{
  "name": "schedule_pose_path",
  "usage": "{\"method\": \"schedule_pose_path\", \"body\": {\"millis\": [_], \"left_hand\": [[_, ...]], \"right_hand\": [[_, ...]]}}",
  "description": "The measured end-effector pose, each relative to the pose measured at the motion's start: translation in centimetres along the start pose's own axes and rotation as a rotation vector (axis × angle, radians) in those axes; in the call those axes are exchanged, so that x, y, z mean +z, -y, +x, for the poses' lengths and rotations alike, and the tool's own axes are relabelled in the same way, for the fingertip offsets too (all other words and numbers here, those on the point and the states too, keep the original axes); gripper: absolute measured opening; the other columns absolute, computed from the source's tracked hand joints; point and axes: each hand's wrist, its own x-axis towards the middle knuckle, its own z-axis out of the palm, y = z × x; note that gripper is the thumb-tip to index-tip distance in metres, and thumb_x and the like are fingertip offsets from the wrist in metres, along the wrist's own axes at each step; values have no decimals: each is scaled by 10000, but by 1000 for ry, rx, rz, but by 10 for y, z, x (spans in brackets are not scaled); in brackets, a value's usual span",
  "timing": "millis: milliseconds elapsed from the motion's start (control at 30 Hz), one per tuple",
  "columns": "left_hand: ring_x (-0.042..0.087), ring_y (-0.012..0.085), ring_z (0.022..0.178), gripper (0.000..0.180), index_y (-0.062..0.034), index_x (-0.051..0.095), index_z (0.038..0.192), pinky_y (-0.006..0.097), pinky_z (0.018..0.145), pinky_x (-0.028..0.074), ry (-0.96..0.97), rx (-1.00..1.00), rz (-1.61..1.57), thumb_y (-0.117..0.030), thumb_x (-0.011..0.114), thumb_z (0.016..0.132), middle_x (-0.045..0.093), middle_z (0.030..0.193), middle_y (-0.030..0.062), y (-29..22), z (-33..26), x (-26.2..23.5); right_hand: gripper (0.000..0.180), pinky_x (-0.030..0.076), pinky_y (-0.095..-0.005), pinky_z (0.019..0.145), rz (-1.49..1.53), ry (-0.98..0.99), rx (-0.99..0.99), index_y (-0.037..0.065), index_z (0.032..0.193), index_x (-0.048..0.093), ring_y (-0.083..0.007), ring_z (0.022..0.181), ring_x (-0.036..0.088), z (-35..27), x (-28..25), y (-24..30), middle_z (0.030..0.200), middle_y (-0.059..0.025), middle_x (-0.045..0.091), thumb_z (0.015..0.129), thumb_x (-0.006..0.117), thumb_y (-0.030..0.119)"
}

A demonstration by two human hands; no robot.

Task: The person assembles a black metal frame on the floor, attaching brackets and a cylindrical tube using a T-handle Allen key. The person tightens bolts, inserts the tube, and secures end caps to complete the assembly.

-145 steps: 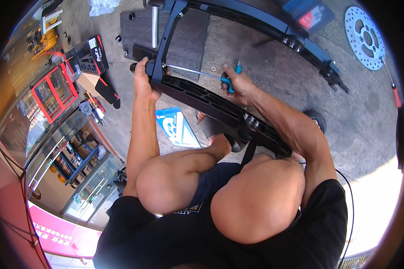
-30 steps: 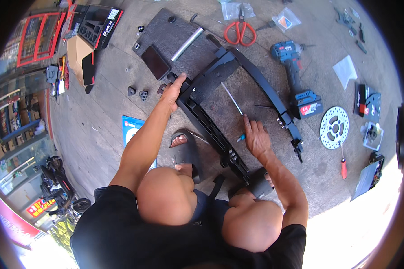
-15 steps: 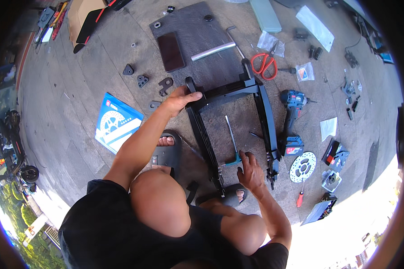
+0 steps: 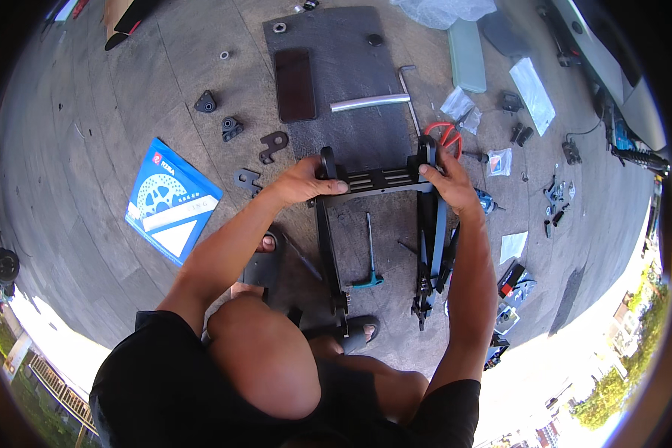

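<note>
Black short-sleeved shirt, black shorts, dark slide sandals (image 4: pixel 262 263), bare forearms and hands (image 4: pixel 306 181).

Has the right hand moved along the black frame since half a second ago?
Yes. The right hand was low near the T-handled key; it now grips the frame's far crossbar corner, beside the red scissors.

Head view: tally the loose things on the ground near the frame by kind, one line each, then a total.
Small black brackets: 4, first, others at
Washers: 2, at and
Blue box: 1
T-handle wrench: 1
Silver bar: 1
Red scissors: 1
Total: 10
</note>
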Motion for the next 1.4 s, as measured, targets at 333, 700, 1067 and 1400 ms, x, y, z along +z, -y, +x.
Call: {"method": "schedule_pose_path", "body": {"millis": [333, 700, 1067, 1400], "left_hand": [[597, 258, 1084, 587, 1, 580, 1208, 367, 938, 470, -308, 59, -118, -435, 715, 839, 637, 1134, 162, -19, 20, -33], [634, 314, 970, 330, -34, 660, 1063, 410, 857, 508, -234, 257, 1045, -235, 707, 805, 647, 1051, 161, -81, 136, -25], [643, 187, 844, 372, 25, 671, 1068, 316, 765, 490, 227, 184, 502, -192, 737, 773, 691, 909, 109, -109, 69, -12], [641, 196, 853, 351, 23, 679, 1070, 319, 768, 492, 349, 95, 533, -179, 734, 788, 690, 922, 115, -94, 71, -13]], "right_hand": [[588, 418, -340, 986, 250, 169, 72, 26, 1322, 532, -200, 1103, 564, 5, -1, -3, 1202, -85, 621, 830, 752, 259], [548, 418, -310, 952, 318, 102, 114, 10, 1301, 537, -175, 1040, 559, 3, 1, -11, 1137, -57, 617, 840, 728, 234], [425, 430, -292, 873, 430, 52, 70, 17, 1184, 585, -140, 981, 539, 10, 2, -20, 1032, -33, 606, 817, 736, 167], [703, 386, -358, 1026, 346, 26, 14, -10, 1387, 452, -253, 1195, 521, 14, 1, -31, 1281, -153, 571, 773, 761, 138]]}}
